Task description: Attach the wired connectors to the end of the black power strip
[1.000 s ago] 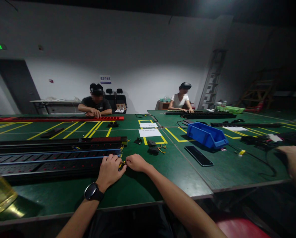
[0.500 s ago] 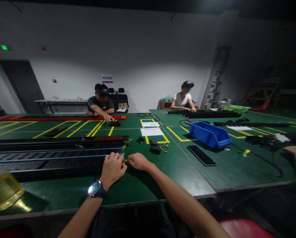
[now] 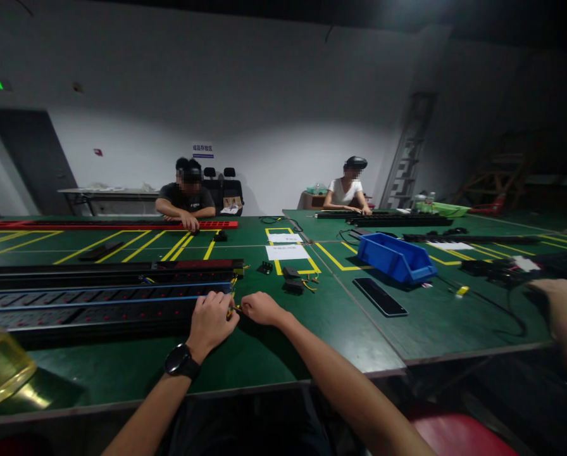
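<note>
My left hand (image 3: 213, 320), a watch (image 3: 181, 361) on its wrist, is closed at the right end of a long black socket strip (image 3: 136, 311). Its thumb and fingers pinch a thin yellow wire (image 3: 231, 311) coming off that end. Right beside it, my right hand (image 3: 264, 309) is curled into a fist, gripping the wire's other side; its fingertips are mostly hidden. Blue edges run along the strip, with red dots down its face. Behind it lies another dark strip (image 3: 98, 272). Small black parts (image 3: 293, 282) with yellow wires rest just beyond my right hand.
A blue bin (image 3: 392, 259) and a phone (image 3: 380, 297) lie to the right, papers (image 3: 286, 253) ahead. A bottle of yellow liquid (image 3: 3, 367) stands at left. Two people work across the table; another person's arm (image 3: 561, 310) reaches in at right beside a black cable.
My hands stay close together at the strip's end, barely moved. The view has shifted slightly. Across the table, the person in dark clothing has moved a hand left, away from a small black part.
</note>
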